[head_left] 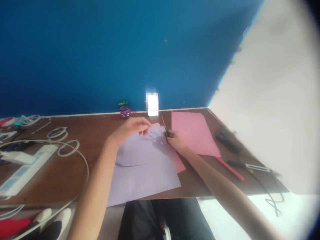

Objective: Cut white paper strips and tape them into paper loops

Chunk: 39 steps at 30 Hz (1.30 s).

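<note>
Lavender paper (142, 173) is lying across the near tabletop (75, 128).
The right hand (177, 141) is gripping scissors (167, 134) by the paper's far right edge; the left hand (137, 127) is hovering above, loosely open. Pink paper (192, 133) is lying to the right.

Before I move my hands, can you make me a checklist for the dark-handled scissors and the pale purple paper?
1. Right hand gripping the dark-handled scissors: ok.
2. Left hand apart from the blades: ok.
3. Scissor blades shut: cannot tell, too blurred.
4. Pale purple paper wholly on the brown table: not ok, its near left corner juts past the edge.
5. Nothing beneath that paper: not ok, a pink paper sheet sticks out on its right.
</note>
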{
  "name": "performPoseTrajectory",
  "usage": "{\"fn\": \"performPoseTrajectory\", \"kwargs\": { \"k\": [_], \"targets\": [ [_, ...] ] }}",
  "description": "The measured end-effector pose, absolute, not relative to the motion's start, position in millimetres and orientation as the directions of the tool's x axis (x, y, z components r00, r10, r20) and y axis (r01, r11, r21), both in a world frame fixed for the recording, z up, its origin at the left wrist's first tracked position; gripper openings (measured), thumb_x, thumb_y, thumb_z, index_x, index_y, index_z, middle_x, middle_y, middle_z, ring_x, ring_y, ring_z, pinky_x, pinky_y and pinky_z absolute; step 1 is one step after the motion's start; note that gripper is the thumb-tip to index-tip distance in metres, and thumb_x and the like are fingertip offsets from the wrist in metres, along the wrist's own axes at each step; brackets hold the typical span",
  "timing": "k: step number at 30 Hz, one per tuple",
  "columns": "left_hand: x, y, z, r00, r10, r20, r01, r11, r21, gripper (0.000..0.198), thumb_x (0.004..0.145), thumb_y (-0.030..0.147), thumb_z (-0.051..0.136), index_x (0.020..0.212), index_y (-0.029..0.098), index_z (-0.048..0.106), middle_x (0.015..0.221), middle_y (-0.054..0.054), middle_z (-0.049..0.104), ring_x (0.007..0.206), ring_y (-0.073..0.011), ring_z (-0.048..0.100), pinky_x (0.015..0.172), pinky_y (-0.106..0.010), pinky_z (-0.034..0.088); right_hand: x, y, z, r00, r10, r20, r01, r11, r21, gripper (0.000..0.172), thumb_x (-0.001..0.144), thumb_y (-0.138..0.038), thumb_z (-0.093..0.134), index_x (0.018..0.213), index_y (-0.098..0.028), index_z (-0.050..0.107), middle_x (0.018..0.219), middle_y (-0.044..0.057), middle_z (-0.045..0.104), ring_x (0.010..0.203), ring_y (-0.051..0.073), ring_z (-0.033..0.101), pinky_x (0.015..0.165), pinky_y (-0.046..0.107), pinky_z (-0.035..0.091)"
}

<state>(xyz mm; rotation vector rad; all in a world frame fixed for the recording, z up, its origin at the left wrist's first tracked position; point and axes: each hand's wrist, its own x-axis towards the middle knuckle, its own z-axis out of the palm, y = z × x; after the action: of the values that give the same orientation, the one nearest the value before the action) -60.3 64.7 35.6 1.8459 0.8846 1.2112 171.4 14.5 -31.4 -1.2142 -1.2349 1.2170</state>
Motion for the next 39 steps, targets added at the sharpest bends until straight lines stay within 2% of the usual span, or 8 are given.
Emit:
{"fn": "performPoseTrajectory", "kwargs": {
  "k": [2, 5, 8, 11, 23, 27, 33, 39],
  "targets": [
    [-57.5, 77.4, 24.3, 0.4, 0.858, 0.321, 0.308, -0.456, 0.835, 0.022, 0.079, 0.036, 0.067, 0.093, 0.019, 0.072, 0.092, -0.008, 0.067, 0.086, -0.0226, 0.062, 0.08, -0.037, 0.05, 171.5, 14.4, -30.1, -0.016, 1.0, -0.012, 0.019, -0.012, -1.0, 0.021, 0.063, -0.03, 0.066, 0.079, -0.018, 0.057, 0.063, -0.004, 0.053, 0.051, 0.009, 0.045, 0.045, 0.023, 0.037],
    [-52.0, 92.3, -1.2, 0.434, 0.863, 0.258, 0.572, -0.485, 0.661, 0.034, 0.077, 0.036, 0.068, 0.108, 0.024, 0.07, 0.103, -0.008, 0.062, 0.097, -0.0265, 0.057, 0.088, -0.04, 0.046, 171.0, 14.8, -30.1, -0.002, 1.0, -0.027, 0.007, -0.027, -1.0, 0.024, 0.063, -0.03, 0.066, 0.082, -0.018, 0.058, 0.062, -0.004, 0.053, 0.049, 0.009, 0.044, 0.043, 0.022, 0.036],
    [-45.2, 98.3, -23.9, 0.482, 0.84, 0.248, 0.695, -0.539, 0.476, 0.035, 0.084, 0.038, 0.059, 0.117, 0.028, 0.065, 0.114, -0.007, 0.057, 0.107, -0.0276, 0.051, 0.095, -0.042, 0.041, 170.4, 15.3, -31.3, 0.006, 1.0, -0.017, 0.001, -0.017, -1.0, 0.022, 0.063, -0.03, 0.066, 0.08, -0.018, 0.059, 0.062, -0.004, 0.054, 0.048, 0.008, 0.044, 0.042, 0.022, 0.036],
    [-37.1, 99.8, -34.1, 0.459, 0.843, 0.281, 0.739, -0.537, 0.407, 0.027, 0.089, 0.035, 0.053, 0.109, 0.026, 0.068, 0.112, -0.007, 0.057, 0.104, -0.026, 0.05, 0.093, -0.041, 0.041, 170.7, 16.1, -31.8, -0.004, 1.0, -0.009, -0.002, -0.009, -1.0, 0.02, 0.062, -0.029, 0.067, 0.078, -0.018, 0.06, 0.064, -0.004, 0.055, 0.049, 0.008, 0.045, 0.043, 0.021, 0.038],
    [-21.7, 103.5, -47.8, 0.449, 0.816, 0.365, 0.717, -0.573, 0.397, 0.019, 0.091, 0.022, 0.049, 0.083, 0.018, 0.066, 0.093, -0.008, 0.061, 0.091, -0.0215, 0.051, 0.084, -0.035, 0.042, 170.8, 17.1, -35.9, -0.018, 0.999, 0.029, 0.015, 0.03, -0.999, 0.017, 0.064, -0.026, 0.065, 0.077, -0.018, 0.059, 0.065, -0.004, 0.053, 0.05, 0.009, 0.046, 0.042, 0.021, 0.038],
    [-19.5, 101.8, -51.3, 0.445, 0.817, 0.367, 0.734, -0.568, 0.374, 0.021, 0.092, 0.02, 0.045, 0.084, 0.017, 0.065, 0.092, -0.008, 0.06, 0.091, -0.0217, 0.05, 0.086, -0.035, 0.042, 170.9, 16.6, -35.4, -0.013, 1.0, 0.012, 0.018, 0.013, -1.0, 0.019, 0.063, -0.027, 0.066, 0.079, -0.018, 0.06, 0.065, -0.003, 0.053, 0.049, 0.009, 0.045, 0.042, 0.022, 0.039],
    [-20.8, 99.3, -58.3, 0.377, 0.816, 0.439, 0.719, -0.556, 0.416, 0.02, 0.09, 0.03, 0.053, 0.104, 0.019, 0.063, 0.11, -0.008, 0.057, 0.102, -0.0236, 0.047, 0.093, -0.037, 0.041, 170.4, 14.9, -32.1, -0.009, 1.0, 0.018, 0.023, 0.018, -1.0, 0.016, 0.063, -0.025, 0.064, 0.077, -0.018, 0.058, 0.063, -0.004, 0.053, 0.05, 0.009, 0.044, 0.042, 0.021, 0.036],
    [-19.5, 107.0, -57.1, 0.372, 0.846, 0.382, 0.702, -0.525, 0.481, 0.012, 0.088, 0.027, 0.055, 0.092, 0.02, 0.064, 0.101, -0.007, 0.055, 0.097, -0.0236, 0.047, 0.09, -0.038, 0.041, 170.6, 15.4, -33.7, 0.005, 1.0, 0.005, 0.017, 0.005, -1.0, 0.017, 0.063, -0.024, 0.064, 0.077, -0.018, 0.057, 0.065, -0.004, 0.053, 0.051, 0.009, 0.045, 0.041, 0.02, 0.037]
  ]
}}
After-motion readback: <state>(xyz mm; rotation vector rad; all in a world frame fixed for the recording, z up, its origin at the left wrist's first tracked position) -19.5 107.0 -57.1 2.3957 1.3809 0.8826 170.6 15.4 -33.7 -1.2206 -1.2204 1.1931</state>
